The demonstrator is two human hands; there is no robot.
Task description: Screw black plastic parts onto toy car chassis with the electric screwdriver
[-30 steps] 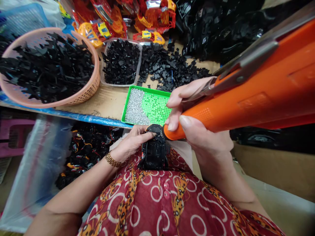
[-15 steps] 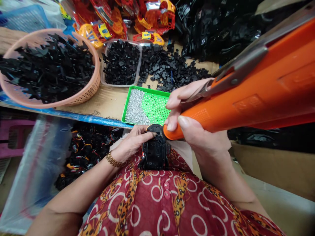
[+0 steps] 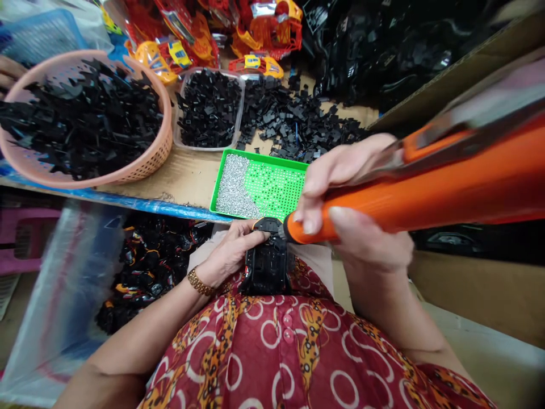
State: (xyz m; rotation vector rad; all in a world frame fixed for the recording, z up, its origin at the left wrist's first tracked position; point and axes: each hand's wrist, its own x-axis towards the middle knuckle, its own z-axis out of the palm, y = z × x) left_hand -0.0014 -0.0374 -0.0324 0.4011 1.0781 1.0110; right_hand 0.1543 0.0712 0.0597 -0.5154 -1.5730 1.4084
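My left hand (image 3: 234, 250) is closed on a black plastic toy car chassis (image 3: 268, 267), thumb pressed on its upper end. The chassis lies against my patterned clothing, its hollow side facing me. In my right hand (image 3: 357, 216) is an orange electric screwdriver (image 3: 426, 196) with a metal lever along its top. The tool's dark nose is at the chassis's upper right edge; its bit is hard to make out. Just beyond the chassis sits a green perforated tray (image 3: 276, 184), with small silver screws (image 3: 234, 184) heaped at its left.
A pink basket (image 3: 166, 122) and a clear tub (image 3: 241, 111) hold black plastic parts; more parts (image 3: 293, 116) lie loose beside them. Orange toy car bodies (image 3: 268, 28) stand behind. At lower left is a pile of black-and-orange assemblies (image 3: 149, 272). Another person's hand (image 3: 11, 71) is behind the basket.
My right hand and the electric screwdriver have shifted slightly right, and the tool's rear has swung lower. My left hand and the chassis have barely moved.
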